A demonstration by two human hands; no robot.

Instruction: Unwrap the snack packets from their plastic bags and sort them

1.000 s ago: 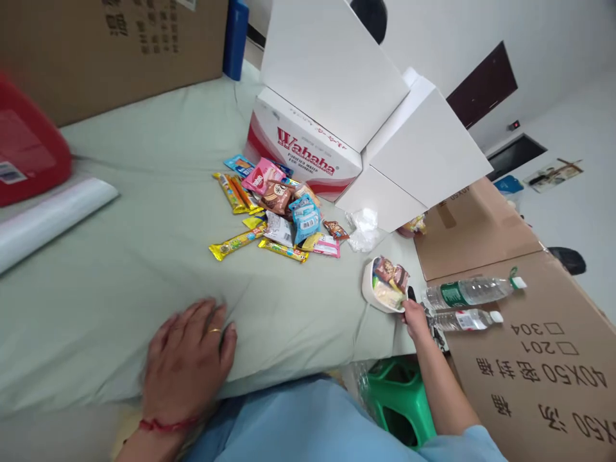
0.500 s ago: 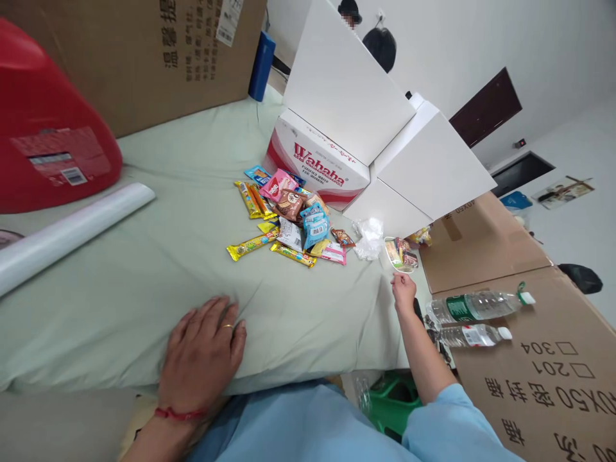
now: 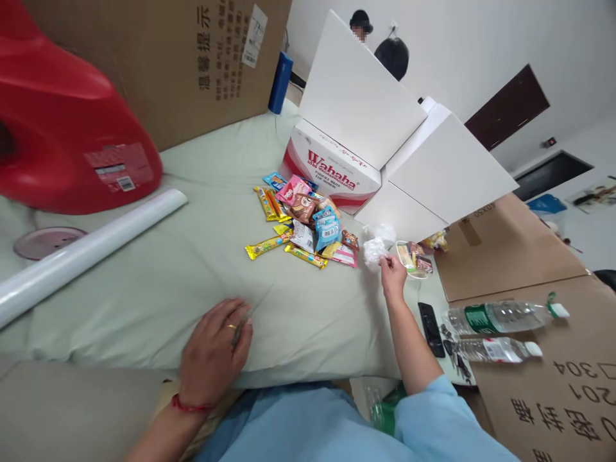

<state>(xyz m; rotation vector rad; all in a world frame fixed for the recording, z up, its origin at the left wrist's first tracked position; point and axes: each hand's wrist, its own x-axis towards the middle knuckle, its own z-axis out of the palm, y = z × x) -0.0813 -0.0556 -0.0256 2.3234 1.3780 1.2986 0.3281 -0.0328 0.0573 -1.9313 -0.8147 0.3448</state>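
Observation:
In the head view my right hand (image 3: pixel 393 277) reaches over the table's right side. Its fingers pinch the edge of a crumpled clear plastic bag (image 3: pixel 374 251). Just right of that hand stands a white-rimmed tub (image 3: pixel 418 276) with several wrapped snacks in it. My left hand (image 3: pixel 216 343) rests palm down on the pale green cloth (image 3: pixel 308 314) near the front edge, fingers loosely stretched, holding nothing that I can make out. A pile of wrapped snacks (image 3: pixel 308 221) lies between and beyond the hands, with yellow snack bars (image 3: pixel 269 244) at its near side.
Behind the pile stands a Wahaha carton (image 3: pixel 332 170) with raised white flaps or panels (image 3: pixel 360 90). Left are a red jug (image 3: pixel 91 141) and a white roll (image 3: pixel 96 253). A phone (image 3: pixel 432 329), keys (image 3: pixel 457 359) and water bottles (image 3: pixel 510 317) are at right. A person is in the background.
My right hand has moved left from the tub's rim to the clear plastic bag and pinches it. My left hand stays on the cloth. The view has shifted slightly.

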